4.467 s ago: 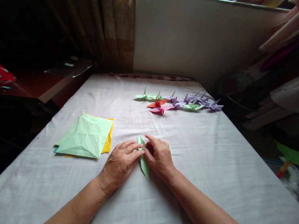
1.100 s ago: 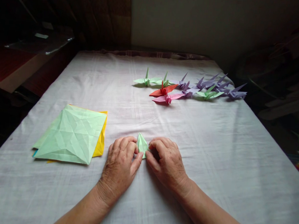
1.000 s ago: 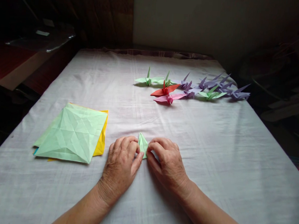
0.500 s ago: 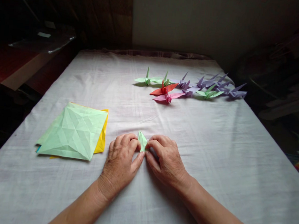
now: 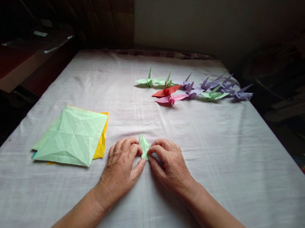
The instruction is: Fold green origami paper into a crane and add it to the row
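Observation:
A small folded piece of light green paper [image 5: 144, 148] lies on the white cloth near me, its pointed tip aimed away. My left hand [image 5: 120, 167] pinches its left side with curled fingers and thumb. My right hand [image 5: 169, 164] pinches its right side the same way. Most of the piece is hidden under my fingers. To the left lies a stack of creased paper squares [image 5: 72, 136], light green on top with yellow and a sliver of blue under it.
A row of finished paper cranes [image 5: 192, 89] in green, red, pink and purple stands at the far right of the cloth-covered table [image 5: 217, 159]. A dark wooden surface [image 5: 18, 68] lies beyond the left edge; dark clutter lies off the right edge.
Since 4.5 s ago the long green piece has become a shorter pointed one held between both hands. Over the last second my hands have barely moved; the view shifted slightly.

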Demonstrator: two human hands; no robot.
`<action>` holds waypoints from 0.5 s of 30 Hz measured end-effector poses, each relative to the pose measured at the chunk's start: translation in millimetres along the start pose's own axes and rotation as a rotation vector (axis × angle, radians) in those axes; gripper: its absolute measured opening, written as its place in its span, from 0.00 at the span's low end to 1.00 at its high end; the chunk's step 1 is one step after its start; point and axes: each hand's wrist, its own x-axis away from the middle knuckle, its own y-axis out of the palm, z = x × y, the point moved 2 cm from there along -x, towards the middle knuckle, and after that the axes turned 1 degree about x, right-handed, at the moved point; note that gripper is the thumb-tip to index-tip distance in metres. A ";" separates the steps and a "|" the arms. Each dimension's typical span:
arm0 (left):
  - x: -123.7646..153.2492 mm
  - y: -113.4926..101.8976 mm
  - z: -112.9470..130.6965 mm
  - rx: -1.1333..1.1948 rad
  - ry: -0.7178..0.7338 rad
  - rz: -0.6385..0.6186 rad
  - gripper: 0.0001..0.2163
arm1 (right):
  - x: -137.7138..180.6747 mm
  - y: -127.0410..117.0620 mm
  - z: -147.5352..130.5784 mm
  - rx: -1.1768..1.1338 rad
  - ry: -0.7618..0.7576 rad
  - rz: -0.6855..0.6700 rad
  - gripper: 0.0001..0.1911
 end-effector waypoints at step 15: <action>3.7 4.9 -8.1 0.006 0.092 0.191 0.13 | 2.0 3.5 3.2 0.016 -0.024 0.145 0.08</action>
